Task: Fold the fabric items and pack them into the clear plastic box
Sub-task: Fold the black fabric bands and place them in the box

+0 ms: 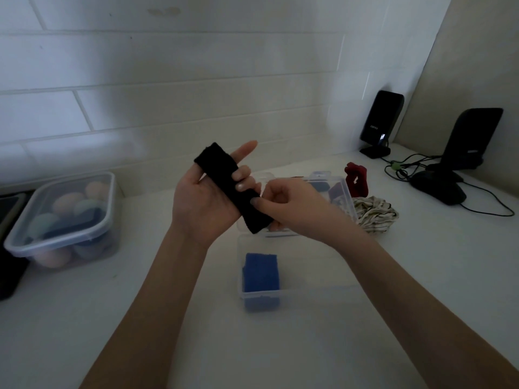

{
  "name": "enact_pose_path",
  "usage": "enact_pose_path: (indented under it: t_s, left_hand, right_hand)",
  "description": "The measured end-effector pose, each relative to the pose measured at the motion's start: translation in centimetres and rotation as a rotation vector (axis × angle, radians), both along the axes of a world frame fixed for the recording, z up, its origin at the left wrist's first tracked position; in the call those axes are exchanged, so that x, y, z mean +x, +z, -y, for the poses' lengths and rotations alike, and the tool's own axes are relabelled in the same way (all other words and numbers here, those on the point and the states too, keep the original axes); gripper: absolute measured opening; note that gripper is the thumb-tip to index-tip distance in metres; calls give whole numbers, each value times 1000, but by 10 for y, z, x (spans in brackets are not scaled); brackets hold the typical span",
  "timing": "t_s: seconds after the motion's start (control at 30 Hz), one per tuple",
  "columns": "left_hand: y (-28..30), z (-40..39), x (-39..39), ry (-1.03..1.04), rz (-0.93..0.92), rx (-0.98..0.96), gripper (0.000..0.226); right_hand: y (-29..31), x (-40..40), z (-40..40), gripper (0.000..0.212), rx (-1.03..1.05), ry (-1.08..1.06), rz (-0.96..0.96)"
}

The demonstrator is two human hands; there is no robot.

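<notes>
Nearest on the white counter (421, 290) stands the clear box (295, 293), open at the top, with a folded blue cloth (261, 272) lying in its left end. Both forearms reach over the counter on either side of it, and the right wrist crosses above the box's far right part. Above the box's far rim the two hands hold a black cloth (234, 186), folded into a long narrow strip that slants from upper left to lower right. The left hand (205, 197) is palm up under the strip, its thumb beneath the upper end, two fingers curled over the strip's right edge and one finger pointing straight up. The right hand (292, 204) has its fingers curled and pinches the strip's lower end between thumb and fingers. Behind the hands a second clear box (331, 189) is partly hidden, with dark items inside. To its right lie a striped cloth (376, 214) and, further back, a red cloth (356, 179). At far left sits a lidded tub (63, 220) of rounded pastel sponges. At far right two black stands (463, 147) with cables rest near the tiled wall (168, 80).
</notes>
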State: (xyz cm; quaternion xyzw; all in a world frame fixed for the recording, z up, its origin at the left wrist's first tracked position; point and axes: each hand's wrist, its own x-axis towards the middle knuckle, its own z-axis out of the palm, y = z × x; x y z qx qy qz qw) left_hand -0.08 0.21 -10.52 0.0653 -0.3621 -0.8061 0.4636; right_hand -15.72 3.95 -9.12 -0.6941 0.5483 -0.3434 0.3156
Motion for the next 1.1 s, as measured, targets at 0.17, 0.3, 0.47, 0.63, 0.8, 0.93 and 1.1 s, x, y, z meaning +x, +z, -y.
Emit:
enact_pose_path:
  t_s: [0.17, 0.3, 0.47, 0.63, 0.8, 0.93, 1.1]
  left_hand:
    - [-2, 1, 3, -66, -85, 34, 51]
    - [-1, -1, 5, -66, -155, -6, 70]
    - [5, -6, -15, 308, 285, -134, 48]
    - [-2, -12, -21, 502, 519, -310, 20]
    - [-3, -15, -25, 482, 697, -425, 36]
    - [-2, -18, -26, 483, 782, -491, 69]
    - [-3, -18, -23, 536, 844, -516, 88]
  right_hand:
    - [-4, 1, 1, 18, 37, -19, 38]
    - [1, 1, -1, 19, 23, -20, 14]
    - [13, -10, 0, 20, -13, -64, 153]
    - [24, -23, -4, 12, 56, -12, 129]
    - [26, -31, -3, 20, -55, -58, 123]
    - [21, -31, 1, 17, -93, -94, 103]
    - [25, -31, 3, 15, 1, -144, 358]
